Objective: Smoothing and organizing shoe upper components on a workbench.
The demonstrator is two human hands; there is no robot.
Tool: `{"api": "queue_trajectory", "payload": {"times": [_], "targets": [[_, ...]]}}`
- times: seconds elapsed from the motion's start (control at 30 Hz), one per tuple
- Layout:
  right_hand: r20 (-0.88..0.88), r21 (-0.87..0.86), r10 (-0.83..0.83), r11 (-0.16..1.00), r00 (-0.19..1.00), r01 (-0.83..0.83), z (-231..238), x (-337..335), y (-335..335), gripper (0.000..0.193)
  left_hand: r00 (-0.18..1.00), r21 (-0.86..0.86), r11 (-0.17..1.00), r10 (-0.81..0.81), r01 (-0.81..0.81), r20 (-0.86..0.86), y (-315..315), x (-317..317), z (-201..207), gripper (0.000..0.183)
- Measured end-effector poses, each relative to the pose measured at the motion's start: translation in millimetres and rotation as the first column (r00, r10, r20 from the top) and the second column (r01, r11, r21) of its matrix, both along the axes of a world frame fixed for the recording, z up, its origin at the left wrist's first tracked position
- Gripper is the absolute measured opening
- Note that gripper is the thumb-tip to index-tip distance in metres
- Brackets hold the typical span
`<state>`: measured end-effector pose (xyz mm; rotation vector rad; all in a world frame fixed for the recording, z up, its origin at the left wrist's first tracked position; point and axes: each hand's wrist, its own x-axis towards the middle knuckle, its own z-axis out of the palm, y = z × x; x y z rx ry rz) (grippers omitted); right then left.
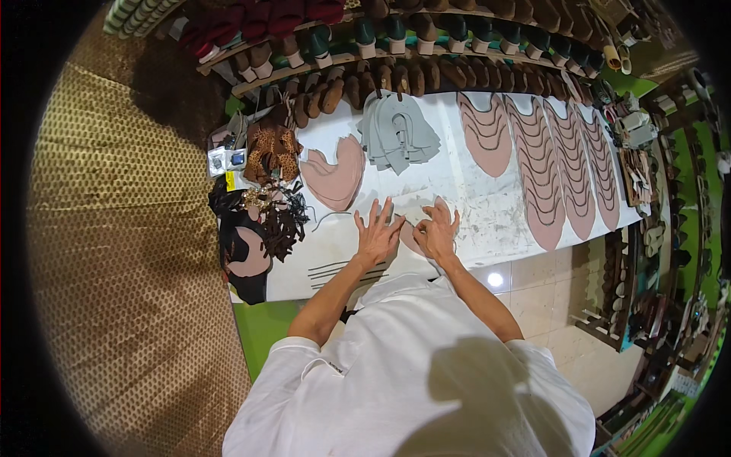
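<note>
In the middle of the white table, my left hand (375,234) rests with its fingers stretched and spread, its thumb toward the right hand. My right hand (435,234) is closed, thumb and index finger pinching a thin dark strip (405,219) that spans the gap between the hands. Under the right hand a pink curved shoe-upper piece (410,241) is partly hidden. Left of my hands lies a loose bent dark strip (329,218). Several straight dark strips (326,268) lie side by side near my left forearm.
Rows of overlapping pink pieces with dark edges (561,175) cover the table's right side. Behind my hands are a grey stack of cut pieces (400,129) and a pink stack (335,179). Dark trimmings (285,228) lie at left. Shelves of shoe lasts (396,34) line the back.
</note>
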<state>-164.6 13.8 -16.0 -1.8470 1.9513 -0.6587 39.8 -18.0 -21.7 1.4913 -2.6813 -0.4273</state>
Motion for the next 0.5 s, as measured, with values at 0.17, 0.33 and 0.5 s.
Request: {"api": "queue_trajectory", "payload": {"times": [0.17, 0.33, 0.5], "targets": [[-0.006, -0.009, 0.019, 1.0, 1.0, -0.019, 1.6, 2.4, 2.1, 0.015, 1.0, -0.041, 0.999, -0.007, 0.007, 0.002, 3.4, -0.7, 0.6, 0.046], [-0.023, 0.007, 0.014, 1.0, 1.0, -0.014, 0.0, 2.7, 2.5, 0.015, 0.982, 0.199, 0.973, 0.146, -0.12, -0.122, 1.3, -7.7, 9.9, 0.041], [-0.014, 0.005, 0.02, 1.0, 1.0, -0.02, -0.7, 2.9, 1.9, 0.014, 0.988, 0.129, 0.991, 0.052, -0.033, -0.147, -0.5, -6.1, 9.2, 0.042]]}}
